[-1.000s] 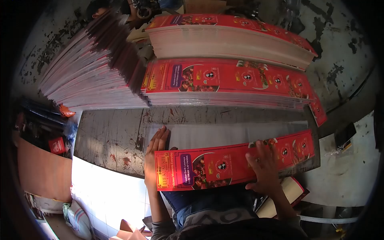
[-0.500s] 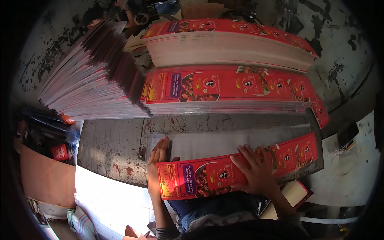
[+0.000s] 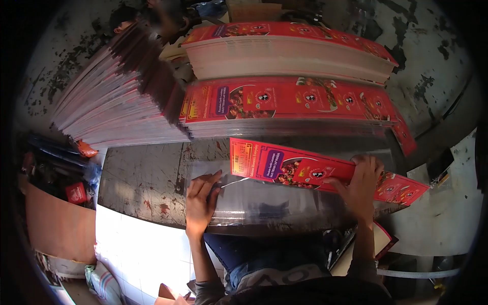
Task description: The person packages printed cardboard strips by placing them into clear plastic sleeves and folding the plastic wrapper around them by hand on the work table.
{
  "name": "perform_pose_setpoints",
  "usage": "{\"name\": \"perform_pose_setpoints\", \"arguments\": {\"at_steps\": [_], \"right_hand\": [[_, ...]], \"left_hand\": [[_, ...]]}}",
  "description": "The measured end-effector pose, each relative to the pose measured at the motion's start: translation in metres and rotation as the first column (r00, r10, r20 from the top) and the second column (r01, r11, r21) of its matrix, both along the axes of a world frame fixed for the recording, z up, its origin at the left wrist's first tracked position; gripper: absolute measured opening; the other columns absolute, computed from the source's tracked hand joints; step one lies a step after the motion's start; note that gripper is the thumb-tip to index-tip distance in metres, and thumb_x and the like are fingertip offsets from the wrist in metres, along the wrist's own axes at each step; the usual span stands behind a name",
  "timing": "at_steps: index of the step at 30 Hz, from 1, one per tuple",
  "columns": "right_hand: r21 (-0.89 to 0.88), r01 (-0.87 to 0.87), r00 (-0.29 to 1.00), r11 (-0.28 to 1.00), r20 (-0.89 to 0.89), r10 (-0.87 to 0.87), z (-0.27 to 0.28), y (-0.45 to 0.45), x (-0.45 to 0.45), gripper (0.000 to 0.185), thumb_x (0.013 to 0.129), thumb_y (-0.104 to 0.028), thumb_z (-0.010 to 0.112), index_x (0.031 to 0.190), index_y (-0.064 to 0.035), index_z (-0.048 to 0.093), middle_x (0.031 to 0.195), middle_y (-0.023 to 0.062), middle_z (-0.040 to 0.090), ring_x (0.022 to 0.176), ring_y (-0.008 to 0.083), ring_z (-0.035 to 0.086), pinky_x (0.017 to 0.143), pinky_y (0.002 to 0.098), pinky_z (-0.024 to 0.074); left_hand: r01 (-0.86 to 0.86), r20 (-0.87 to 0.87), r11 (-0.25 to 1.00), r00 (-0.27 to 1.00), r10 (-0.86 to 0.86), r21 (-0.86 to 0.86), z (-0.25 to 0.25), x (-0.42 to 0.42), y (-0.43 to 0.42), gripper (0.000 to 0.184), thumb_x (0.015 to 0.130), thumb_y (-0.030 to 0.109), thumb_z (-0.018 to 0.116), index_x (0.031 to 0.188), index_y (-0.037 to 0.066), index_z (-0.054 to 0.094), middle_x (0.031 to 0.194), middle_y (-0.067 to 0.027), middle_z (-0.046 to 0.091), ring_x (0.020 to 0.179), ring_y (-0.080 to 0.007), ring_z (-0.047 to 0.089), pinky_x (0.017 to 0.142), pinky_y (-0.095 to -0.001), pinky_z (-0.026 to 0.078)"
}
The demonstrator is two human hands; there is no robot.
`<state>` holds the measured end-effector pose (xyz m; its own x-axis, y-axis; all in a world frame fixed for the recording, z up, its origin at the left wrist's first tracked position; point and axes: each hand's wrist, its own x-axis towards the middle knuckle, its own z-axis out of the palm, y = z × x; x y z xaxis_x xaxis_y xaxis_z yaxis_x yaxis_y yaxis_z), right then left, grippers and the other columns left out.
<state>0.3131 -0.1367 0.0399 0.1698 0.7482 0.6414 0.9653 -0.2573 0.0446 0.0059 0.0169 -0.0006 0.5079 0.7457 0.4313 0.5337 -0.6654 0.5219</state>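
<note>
My right hand grips a long red printed card strip along its right half. The strip slants down to the right, with its left end over the table. Below it lies a clear plastic sleeve, flat near the table's front edge. At the sleeve's left end, my left hand has thumb and fingers pinched on the plastic. A raised edge of film shows as a bright line running from those fingertips toward the strip.
Behind the sleeve, a stack of sleeved red strips sits on the worn dark table. A taller stack of strips stands farther back. At left leans a fanned pile of sleeved strips. Part of another person shows at the back left.
The red strip has moved up and right off the sleeve and now tilts the other way. My right hand went with it. My left hand has let go of the strip and pinches the plastic.
</note>
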Motion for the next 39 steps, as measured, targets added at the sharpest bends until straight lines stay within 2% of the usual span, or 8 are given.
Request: {"name": "perform_pose_setpoints", "arguments": {"at_steps": [9,13,17,23,28,30,37,39], "right_hand": [[0.156,-0.294,0.956,0.943,0.049,0.29,0.05,0.059,0.009,0.045,0.074,-0.041,0.067,0.093,-0.0026,0.053,0.083,0.0115,0.052,0.079,0.0285,0.049,0.068,0.0391,0.0343],[0.087,-0.465,0.882,0.881,-0.039,0.47,0.044,0.095,-0.027,0.044,0.074,-0.037,0.069,0.096,-0.0033,0.053,0.085,0.0114,0.055,0.08,0.0269,0.053,0.07,0.0387,0.038],[0.116,-0.578,0.807,0.808,-0.067,0.587,0.047,0.126,-0.067,0.045,0.073,-0.036,0.07,0.098,-0.0024,0.053,0.086,0.0127,0.057,0.082,0.0271,0.056,0.071,0.0384,0.041],[0.154,-0.674,0.723,0.723,-0.065,0.688,0.074,0.141,-0.124,0.047,0.069,-0.034,0.072,0.097,0.0,0.055,0.087,0.0151,0.06,0.085,0.0251,0.06,0.074,0.0365,0.0449],[0.21,-0.737,0.658,0.642,0.006,0.753,0.068,0.152,-0.156,0.042,0.07,-0.036,0.071,0.089,-0.0015,0.056,0.075,0.0087,0.059,0.073,0.0209,0.06,0.065,0.0327,0.0459],[0.174,-0.743,0.662,0.647,0.047,0.748,0.07,0.157,-0.163,0.045,0.069,-0.038,0.07,0.092,-0.0025,0.055,0.075,0.007,0.057,0.073,0.0197,0.059,0.063,0.0319,0.0457],[0.214,-0.822,0.541,0.528,0.003,0.841,0.068,0.162,-0.167,0.043,0.067,-0.034,0.073,0.087,-0.0004,0.058,0.071,0.0103,0.062,0.073,0.0205,0.063,0.064,0.0314,0.0478],[0.224,-0.829,0.52,0.512,-0.026,0.854,0.061,0.161,-0.162,0.045,0.066,-0.035,0.074,0.089,0.0004,0.058,0.071,0.0111,0.062,0.074,0.0214,0.063,0.064,0.0322,0.0488]], "left_hand": [[-0.006,-0.101,0.997,0.995,-0.002,-0.075,0.018,0.015,-0.006,0.037,0.067,-0.01,0.05,0.097,0.01,0.058,0.111,-0.0027,0.056,0.11,-0.0233,0.045,0.091,-0.0436,0.029],[0.027,-0.081,0.998,0.996,-0.023,0.051,-0.007,0.016,-0.01,0.035,0.064,-0.006,0.052,0.094,0.012,0.057,0.099,0.0023,0.06,0.118,-0.0203,0.045,0.102,-0.0475,0.02],[0.035,-0.036,0.993,0.999,-0.031,0.113,-0.005,0.015,-0.011,0.024,0.065,-0.001,0.055,0.084,0.013,0.062,0.082,0.0006,0.059,0.108,-0.0193,0.05,0.105,-0.0503,0.015],[0.06,-0.001,0.995,0.998,-0.06,0.074,-0.004,0.013,-0.012,0.014,0.06,0.003,0.059,0.07,0.012,0.059,0.076,0.0006,0.058,0.092,-0.0206,0.053,0.1,-0.049,0.02],[0.039,0.069,0.999,0.997,-0.038,-0.022,-0.015,0.008,-0.013,0.012,0.056,0.004,0.06,0.063,0.009,0.053,0.067,-0.0022,0.055,0.074,-0.0248,0.053,0.087,-0.0416,0.028],[0.073,0.066,0.989,0.994,-0.082,0.125,-0.009,0.011,-0.012,0.013,0.054,0.003,0.06,0.061,0.008,0.049,0.062,-0.0039,0.052,0.066,-0.0266,0.052,0.079,-0.0373,0.03],[0.054,0.046,0.996,0.997,-0.057,0.064,-0.014,0.009,-0.012,0.012,0.055,0.003,0.06,0.061,0.008,0.05,0.063,-0.0052,0.054,0.063,-0.0284,0.054,0.075,-0.0356,0.035],[0.045,0.124,0.985,0.992,-0.024,-0.169,-0.017,0.009,-0.013,0.01,0.058,0.003,0.06,0.065,0.007,0.054,0.066,-0.0083,0.057,0.068,-0.0296,0.057,0.075,-0.0403,0.037]]}}
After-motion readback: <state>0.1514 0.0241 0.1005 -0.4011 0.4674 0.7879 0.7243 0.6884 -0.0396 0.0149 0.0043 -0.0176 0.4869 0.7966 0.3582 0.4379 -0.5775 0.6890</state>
